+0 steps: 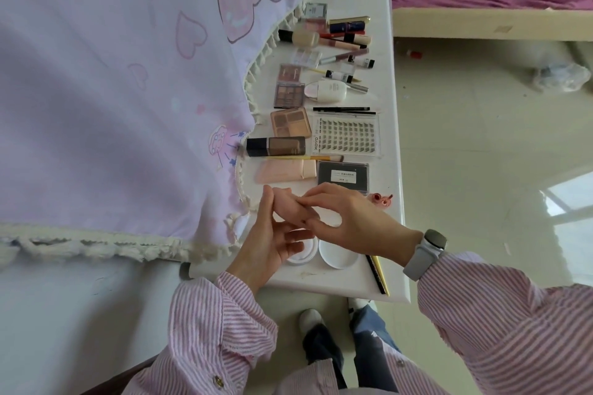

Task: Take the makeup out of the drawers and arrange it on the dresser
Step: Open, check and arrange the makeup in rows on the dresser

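Both hands meet over the near end of the white dresser (390, 151). The left hand (272, 234) comes up wrist-bent from a pink striped sleeve (221, 317), palm turned inward, fingers curled round a soft pink makeup sponge (290, 207). The right hand (346, 218) reaches across from the right, wrist wearing a grey smartwatch (425, 253), fingertips pinching the sponge's top; pretty sure it's a sponge, but the fingers hide most of it.

Under the hands, near the dresser's front edge, sit a round white powder jar (301, 256) and its shallow glossy lid (338, 255), side by side. A thin black-and-yellow pencil (378, 276) lies toward the front right corner.

Further along: a flat black case (343, 175), a matte pink tube (285, 171), a clear tray of lash clusters (346, 138), a brown foundation bottle (276, 146) and square eyeshadow palettes (290, 122). Lip glosses and mascara tubes (346, 32) crowd the far end. A tasselled lilac cloth (112, 90) drapes along the left edge.
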`<state>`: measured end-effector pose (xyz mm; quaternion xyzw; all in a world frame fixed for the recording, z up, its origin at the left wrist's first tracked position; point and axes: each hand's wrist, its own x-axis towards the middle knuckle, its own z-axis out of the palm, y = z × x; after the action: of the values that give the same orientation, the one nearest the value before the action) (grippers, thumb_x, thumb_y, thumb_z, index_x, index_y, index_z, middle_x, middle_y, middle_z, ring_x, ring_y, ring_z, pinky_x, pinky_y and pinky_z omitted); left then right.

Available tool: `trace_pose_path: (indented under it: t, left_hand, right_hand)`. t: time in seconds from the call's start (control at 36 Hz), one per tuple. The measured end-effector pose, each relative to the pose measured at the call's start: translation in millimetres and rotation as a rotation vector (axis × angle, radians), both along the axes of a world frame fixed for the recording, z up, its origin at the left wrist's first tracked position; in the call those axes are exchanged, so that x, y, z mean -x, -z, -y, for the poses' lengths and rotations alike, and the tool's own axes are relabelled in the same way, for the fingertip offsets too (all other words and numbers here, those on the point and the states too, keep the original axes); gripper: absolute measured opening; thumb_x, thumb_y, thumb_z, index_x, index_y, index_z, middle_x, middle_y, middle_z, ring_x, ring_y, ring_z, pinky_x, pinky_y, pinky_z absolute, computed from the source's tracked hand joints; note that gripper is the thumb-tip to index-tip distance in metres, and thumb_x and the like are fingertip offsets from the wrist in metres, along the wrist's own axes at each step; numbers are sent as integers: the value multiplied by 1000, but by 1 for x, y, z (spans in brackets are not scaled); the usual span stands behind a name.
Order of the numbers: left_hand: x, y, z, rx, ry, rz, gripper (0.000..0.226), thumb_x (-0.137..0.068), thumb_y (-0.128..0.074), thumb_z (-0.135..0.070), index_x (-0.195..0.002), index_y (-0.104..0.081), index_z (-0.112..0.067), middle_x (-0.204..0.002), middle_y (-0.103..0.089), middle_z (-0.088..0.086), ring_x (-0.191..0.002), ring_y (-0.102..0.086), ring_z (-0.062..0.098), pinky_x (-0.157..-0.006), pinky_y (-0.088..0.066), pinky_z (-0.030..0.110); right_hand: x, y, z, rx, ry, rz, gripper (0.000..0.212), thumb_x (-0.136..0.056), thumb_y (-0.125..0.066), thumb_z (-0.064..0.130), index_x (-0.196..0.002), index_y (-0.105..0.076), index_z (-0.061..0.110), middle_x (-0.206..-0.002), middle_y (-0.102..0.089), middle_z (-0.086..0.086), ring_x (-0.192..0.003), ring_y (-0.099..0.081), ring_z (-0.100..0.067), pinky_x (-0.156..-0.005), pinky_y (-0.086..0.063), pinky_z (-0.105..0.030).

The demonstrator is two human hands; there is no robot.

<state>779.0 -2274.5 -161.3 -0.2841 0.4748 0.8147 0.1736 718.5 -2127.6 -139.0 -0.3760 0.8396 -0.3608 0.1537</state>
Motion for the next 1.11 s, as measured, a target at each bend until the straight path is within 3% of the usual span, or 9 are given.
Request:
trace_pose_path:
  t: [0.17, 0.31, 0.44, 0.58, 0.69, 0.83, 0.97, 1.06, 1.11]
  left_hand:
    - [0, 5, -2, -97, -55, 40, 51, -90, -25, -61, -99, -57, -22, -63, -65, 9, -52, -57, 18, -59, -47, 31]
    - [-5, 7, 5, -152, -35, 86, 63, -89, -22, -63, -100, -62, -16, -76, -68, 14, -65, -66, 23, -61, -56, 34]
    - [-16, 5, 9, -286, -53, 172, 70, -89, -26, -64, -96, -64, -5, -91, -67, 22, -80, -65, 34, -67, -57, 43]
    - [-26, 11, 16, -344, -100, 259, 67, -90, -31, -60, -113, -55, -1, -91, -65, 24, -64, -64, 34, -49, -55, 30]
    - [-42, 26, 23, -233, -143, 307, 70, -91, -28, -60, -119, -55, -1, -90, -63, 21, -55, -60, 29, -39, -45, 21]
    - [-58, 34, 28, -62, -378, 304, 48, -94, -38, -51, -98, -56, -7, -89, -61, 17, -66, -59, 28, -48, -53, 25]
    - [-61, 48, 31, 389, -403, 245, 28, -93, -53, -33, -109, -46, -12, -94, -59, 15, -71, -59, 28, -52, -50, 29]
    - [-64, 66, 32, 771, -221, 233, 44, -83, -65, -35, -116, -48, -13, -111, -59, 12, -94, -58, 31, -78, -52, 41]
    - [-67, 74, 32, 982, -134, 206, 58, -75, -72, -33, -122, -49, -8, -116, -56, 11, -108, -52, 30, -92, -44, 39]
  right_hand:
    - [0, -1, 4, -39, -3, -14, 35, -86, -61, 21, -121, -61, 15, -106, -61, -2, -89, -59, -19, -80, -49, -33]
    - [2, -1, 7, -40, -6, -5, 31, -89, -51, 29, -114, -64, 15, -98, -61, -1, -79, -58, -17, -71, -48, -30]
    - [11, 0, 10, -44, -6, 15, 25, -93, -49, 17, -110, -65, 8, -94, -64, -8, -80, -57, -20, -73, -47, -28]
    - [10, 9, 23, -68, 84, 126, 26, -97, -41, 16, -110, -62, 7, -102, -66, -7, -89, -57, -17, -78, -43, -23]
    - [11, 24, 37, -106, 101, 215, 28, -98, -38, 20, -111, -61, 8, -103, -65, -6, -91, -57, -19, -83, -45, -29]
    - [15, 33, 58, -106, 102, 215, 28, -99, -39, 19, -108, -62, 5, -100, -64, -9, -87, -55, -20, -75, -38, -23]
    - [15, 38, 79, -152, 85, 163, 31, -98, -38, 22, -106, -63, 6, -101, -66, -14, -91, -58, -30, -83, -44, -37]
    - [12, 38, 90, -240, 42, 118, 32, -99, -36, 25, -100, -62, 6, -101, -65, -12, -88, -56, -28, -72, -38, -31]
    - [11, 39, 96, -272, 14, 93, 33, -99, -35, 29, -83, -57, 10, -92, -63, -13, -79, -51, -27, -67, -33, -30]
